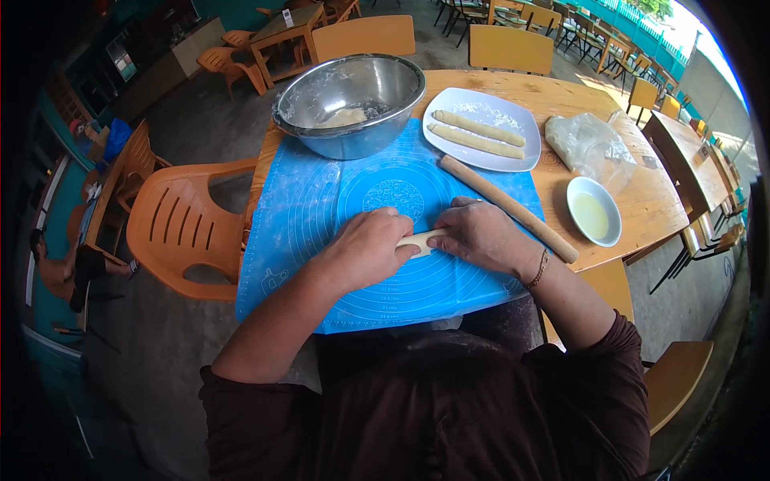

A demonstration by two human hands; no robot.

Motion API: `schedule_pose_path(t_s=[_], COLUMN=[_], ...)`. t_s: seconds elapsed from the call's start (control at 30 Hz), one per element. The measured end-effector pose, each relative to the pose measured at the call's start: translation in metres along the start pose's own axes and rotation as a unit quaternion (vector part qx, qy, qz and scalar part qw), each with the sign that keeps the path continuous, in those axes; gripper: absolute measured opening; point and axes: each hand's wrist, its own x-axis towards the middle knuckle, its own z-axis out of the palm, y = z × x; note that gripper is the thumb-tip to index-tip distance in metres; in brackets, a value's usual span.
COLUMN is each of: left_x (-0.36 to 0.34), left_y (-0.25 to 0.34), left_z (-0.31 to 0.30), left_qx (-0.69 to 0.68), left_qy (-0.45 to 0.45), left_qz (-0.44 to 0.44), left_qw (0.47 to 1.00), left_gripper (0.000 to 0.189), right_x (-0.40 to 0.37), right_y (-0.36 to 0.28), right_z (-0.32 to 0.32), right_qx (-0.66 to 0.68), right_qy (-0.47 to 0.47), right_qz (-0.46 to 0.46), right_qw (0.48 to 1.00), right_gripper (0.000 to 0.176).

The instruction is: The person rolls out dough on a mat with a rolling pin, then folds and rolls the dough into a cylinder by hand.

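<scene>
Between my two hands lies a short pale dough roll (419, 243), over the blue mat (321, 297). My left hand (370, 247) has its fingers closed round the roll's left end. The right end is pinched by my right hand (475, 234). A wooden rolling pin (513, 210) lies slantwise just beyond my right hand. Two long dough strips (477, 141) rest on a floured white plate (525, 160) behind the pin. The metal bowl (349, 144) at the mat's back left holds a lump of dough (342, 118).
A small bowl of pale yellow liquid (592, 218) stands right of the rolling pin, with a clear plastic bag (589, 148) behind it on the wooden table (642, 210). An orange chair (180, 216) is at the left. A person (56, 268) sits at the far left.
</scene>
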Motion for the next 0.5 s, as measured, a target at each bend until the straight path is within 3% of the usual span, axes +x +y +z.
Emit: schedule_pose_path(t_s=[0.13,0.2,0.3,0.37,0.5], left_x=[-0.011,-0.018,-0.026,-0.029,-0.035], left_y=[-0.001,-0.002,0.004,0.006,0.007], left_z=[0.011,0.019,0.022,0.027,0.031], left_qx=[0.096,0.145,0.059,0.044,0.037], left_qy=[0.018,0.132,0.163,0.171,0.189], left_qz=[0.002,0.023,0.069,0.087,0.101], left_qw=[0.995,0.98,0.982,0.981,0.976], left_gripper=[0.026,0.027,0.029,0.03,0.031], right_x=[-0.009,-0.014,-0.023,-0.031,-0.044], right_y=[-0.004,-0.004,-0.011,-0.016,-0.026], right_z=[-0.001,0.0,0.002,0.009,0.021], right_qx=[-0.08,-0.085,-0.036,-0.128,-0.147], right_qy=[0.066,0.088,0.144,0.167,0.081], right_qz=[0.006,0.014,0.036,-0.04,-0.047], right_qw=[0.995,0.992,0.988,0.977,0.985], right_gripper=[0.019,0.019,0.029,0.039,0.047])
